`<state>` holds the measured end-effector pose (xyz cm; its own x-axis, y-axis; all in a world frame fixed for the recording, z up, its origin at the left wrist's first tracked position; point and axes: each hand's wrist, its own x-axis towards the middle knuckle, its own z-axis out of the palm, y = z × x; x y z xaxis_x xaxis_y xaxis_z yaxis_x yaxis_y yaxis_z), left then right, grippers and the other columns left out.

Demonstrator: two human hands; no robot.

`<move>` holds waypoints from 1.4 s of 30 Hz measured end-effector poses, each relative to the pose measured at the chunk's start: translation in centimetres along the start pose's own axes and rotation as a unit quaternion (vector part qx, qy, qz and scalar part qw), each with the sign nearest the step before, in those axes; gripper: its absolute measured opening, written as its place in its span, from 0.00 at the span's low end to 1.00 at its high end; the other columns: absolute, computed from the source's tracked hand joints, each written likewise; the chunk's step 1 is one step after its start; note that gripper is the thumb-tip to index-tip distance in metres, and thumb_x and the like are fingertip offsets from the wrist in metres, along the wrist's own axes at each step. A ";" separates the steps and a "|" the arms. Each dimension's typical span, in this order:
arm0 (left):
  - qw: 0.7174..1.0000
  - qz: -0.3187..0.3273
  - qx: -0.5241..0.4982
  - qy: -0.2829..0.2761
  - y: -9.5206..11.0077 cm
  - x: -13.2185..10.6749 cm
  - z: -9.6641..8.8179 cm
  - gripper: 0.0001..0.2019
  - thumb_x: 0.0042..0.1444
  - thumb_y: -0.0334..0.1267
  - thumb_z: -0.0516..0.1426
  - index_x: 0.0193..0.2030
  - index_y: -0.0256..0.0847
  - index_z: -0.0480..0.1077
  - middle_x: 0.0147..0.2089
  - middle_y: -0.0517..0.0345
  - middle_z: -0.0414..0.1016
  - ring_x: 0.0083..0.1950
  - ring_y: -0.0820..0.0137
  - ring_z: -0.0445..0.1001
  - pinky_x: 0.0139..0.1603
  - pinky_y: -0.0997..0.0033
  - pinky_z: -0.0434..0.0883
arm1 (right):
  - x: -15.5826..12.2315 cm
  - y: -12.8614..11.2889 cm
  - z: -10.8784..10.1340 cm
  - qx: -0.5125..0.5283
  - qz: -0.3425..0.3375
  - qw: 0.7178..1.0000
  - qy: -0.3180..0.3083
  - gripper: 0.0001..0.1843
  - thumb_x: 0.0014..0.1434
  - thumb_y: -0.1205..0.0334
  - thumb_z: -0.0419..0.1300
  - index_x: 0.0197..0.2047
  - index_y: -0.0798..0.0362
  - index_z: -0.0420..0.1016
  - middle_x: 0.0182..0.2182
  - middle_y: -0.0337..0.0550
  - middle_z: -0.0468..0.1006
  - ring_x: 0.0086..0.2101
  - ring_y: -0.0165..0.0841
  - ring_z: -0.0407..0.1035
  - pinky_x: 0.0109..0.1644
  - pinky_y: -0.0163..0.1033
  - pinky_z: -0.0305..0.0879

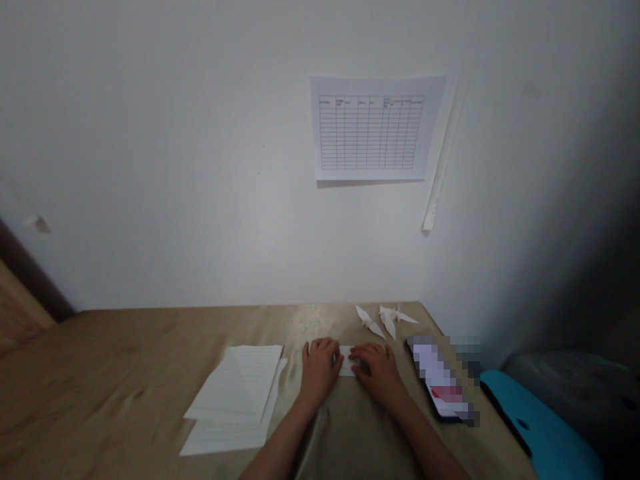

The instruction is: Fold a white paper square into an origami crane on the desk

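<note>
A small piece of white paper (347,370) lies on the table between my two hands, its left and right parts covered by my fingers. My left hand (320,365) rests at its left edge, fingers bent and the thumb against the paper. From the other side, my right hand (379,369) holds the right edge with curled fingers and thumb. Just beyond the right hand are several folded white paper cranes (370,323) with pointed wings. How the paper under my hands is folded is hard to make out.
Lined paper sheets (240,383) lie stacked loosely to the left. A phone (435,380), partly blurred out, lies to the right near the table's (125,387) edge. Beyond that edge is a blue rounded object (545,427). A printed chart (373,130) hangs on the wall behind.
</note>
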<state>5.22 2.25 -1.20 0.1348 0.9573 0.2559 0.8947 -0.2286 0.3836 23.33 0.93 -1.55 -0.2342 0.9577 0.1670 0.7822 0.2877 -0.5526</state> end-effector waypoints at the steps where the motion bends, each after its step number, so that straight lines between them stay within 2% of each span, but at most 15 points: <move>1: 1.000 0.000 -0.001 -0.001 0.0 0.0 0.0 0.06 0.62 0.37 0.57 0.44 0.47 0.74 0.52 0.58 0.78 0.61 0.59 0.69 0.70 0.46 0.53 | 0.0 -0.1 0.0 -0.005 0.001 1.000 0.001 0.16 0.63 0.60 0.56 0.52 0.38 0.77 0.57 0.38 0.77 0.61 0.41 0.63 0.71 0.63 0.33; 8: 1.000 -0.008 -0.030 0.000 0.1 -0.3 -0.2 0.05 0.62 0.36 0.58 0.44 0.47 0.72 0.50 0.59 0.79 0.60 0.60 0.70 0.71 0.45 0.51 | -0.1 -1.0 0.2 -0.032 0.019 0.999 0.018 0.15 0.64 0.59 0.56 0.52 0.39 0.76 0.56 0.38 0.77 0.61 0.42 0.64 0.70 0.64 0.36; 12: 0.999 -0.010 -0.041 -0.015 -0.1 -0.1 -0.5 0.04 0.60 0.36 0.61 0.41 0.48 0.73 0.52 0.61 0.79 0.61 0.60 0.69 0.72 0.44 0.50 | 0.0 -1.1 0.4 -0.028 0.019 0.999 0.024 0.12 0.63 0.58 0.57 0.50 0.40 0.76 0.55 0.37 0.77 0.60 0.42 0.64 0.70 0.64 0.36; 22: 0.996 -0.025 -0.083 -0.039 -0.6 0.2 -1.0 0.09 0.56 0.40 0.64 0.44 0.48 0.76 0.59 0.59 0.78 0.64 0.59 0.69 0.73 0.45 0.49 | 0.1 -1.2 0.5 -0.040 0.026 0.999 0.022 0.11 0.65 0.55 0.56 0.50 0.40 0.75 0.55 0.39 0.77 0.59 0.43 0.64 0.70 0.64 0.35; 33: 0.995 -0.029 -0.078 -0.056 -0.7 0.4 -1.6 0.13 0.56 0.38 0.63 0.48 0.52 0.77 0.57 0.61 0.79 0.65 0.61 0.69 0.74 0.45 0.47 | 0.3 -1.1 0.3 -0.034 0.033 0.999 -0.005 0.16 0.62 0.59 0.57 0.53 0.38 0.74 0.56 0.39 0.75 0.60 0.45 0.62 0.70 0.66 0.33; 38: 0.995 -0.039 -0.068 -0.062 -0.9 0.4 -1.8 0.18 0.57 0.38 0.62 0.55 0.55 0.75 0.59 0.59 0.79 0.66 0.59 0.67 0.74 0.41 0.43 | 0.3 -1.2 0.1 -0.024 0.030 0.999 -0.006 0.17 0.62 0.60 0.57 0.54 0.38 0.74 0.57 0.38 0.75 0.61 0.43 0.61 0.70 0.65 0.32; 42: 0.995 -0.048 -0.058 -0.067 -1.2 0.5 -2.1 0.19 0.58 0.39 0.61 0.56 0.59 0.75 0.59 0.59 0.78 0.67 0.59 0.67 0.75 0.40 0.42 | 0.3 -0.9 0.2 -0.021 0.032 0.999 -0.014 0.18 0.61 0.61 0.57 0.55 0.38 0.74 0.58 0.38 0.74 0.62 0.43 0.60 0.71 0.65 0.31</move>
<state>3.36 2.64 0.32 0.1138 0.9888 0.0965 0.8525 -0.1470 0.5017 22.46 0.98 -1.16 -0.1986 0.9739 0.1103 0.8196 0.2267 -0.5262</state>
